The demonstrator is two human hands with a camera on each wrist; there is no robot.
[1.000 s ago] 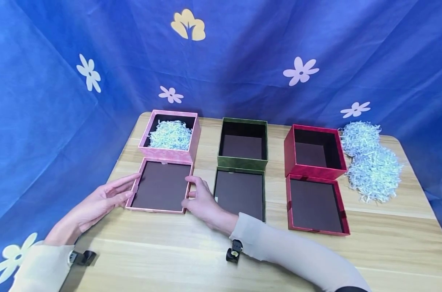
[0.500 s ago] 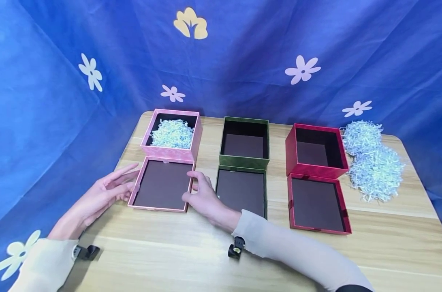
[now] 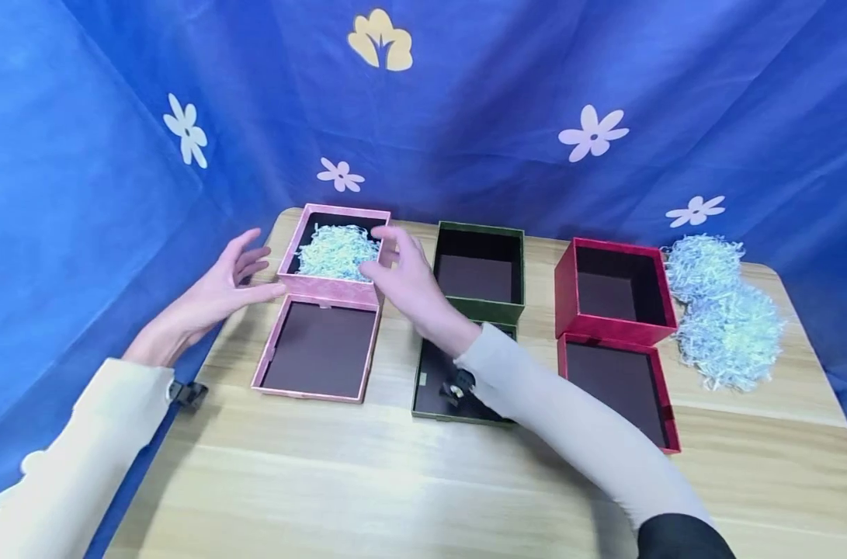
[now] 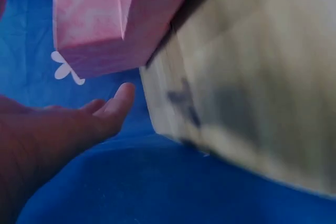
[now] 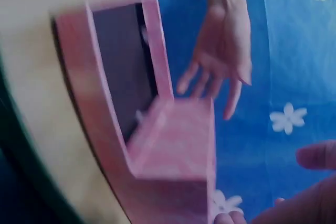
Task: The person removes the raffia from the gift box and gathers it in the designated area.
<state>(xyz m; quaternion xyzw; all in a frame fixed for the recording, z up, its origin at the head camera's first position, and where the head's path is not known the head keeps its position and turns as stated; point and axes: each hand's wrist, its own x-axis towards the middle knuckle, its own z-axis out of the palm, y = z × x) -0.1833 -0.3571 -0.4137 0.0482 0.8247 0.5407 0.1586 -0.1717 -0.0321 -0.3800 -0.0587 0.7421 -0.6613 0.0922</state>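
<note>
The pink box [image 3: 328,289] stands at the back left of the table, holding a nest of pale blue shredded paper [image 3: 338,252]. Its pink lid [image 3: 318,349] lies inside up against the box's front. Left of the box, my left hand [image 3: 223,291] is spread, thumb near the front left corner; the left wrist view shows a gap between thumb and pink wall. My right hand [image 3: 416,287] is at the box's right side, fingers loosely bent near the right rim. Whether they touch it, I cannot tell.
A green box [image 3: 482,310] with its lid [image 3: 430,388] is in the middle. Further right come a red box [image 3: 566,291] and its lid [image 3: 619,388]. Two clumps of shredded paper [image 3: 730,334] lie at the right edge. A blue curtain [image 3: 465,116] hangs behind.
Both hands have left the sides of the pink lid and moved away from me to the sides of the pink box. The lid stays in front of the box.
</note>
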